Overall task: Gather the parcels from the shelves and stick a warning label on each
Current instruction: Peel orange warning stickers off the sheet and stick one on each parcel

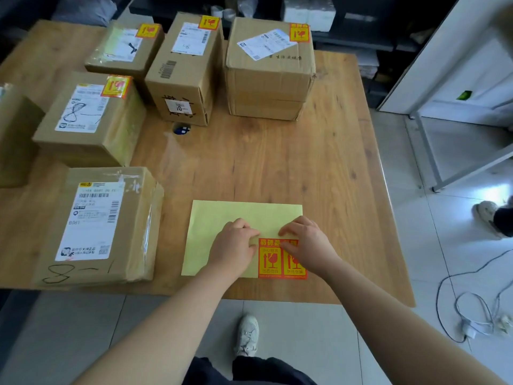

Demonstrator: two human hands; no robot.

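A pale yellow backing sheet (222,218) lies near the table's front edge, with two red-and-yellow warning labels (270,259) left at its lower right corner. My left hand (234,243) rests on the sheet, fingertips at the top left corner of the labels. My right hand (308,243) lies over the right label, fingertips at its top edge. Whether a label corner is pinched is unclear. Several cardboard parcels stand on the table; the nearest one (102,226), marked "8-1", carries no warning label. A parcel behind it (91,120) and three at the back each bear one.
The wooden table (319,168) ends just before my feet. Another plain box (14,134) sits at the left edge. A small dark round object (181,129) lies between parcels. Dark shelves run along the back. Cables (472,307) and another person's shoe (485,212) are on the floor at right.
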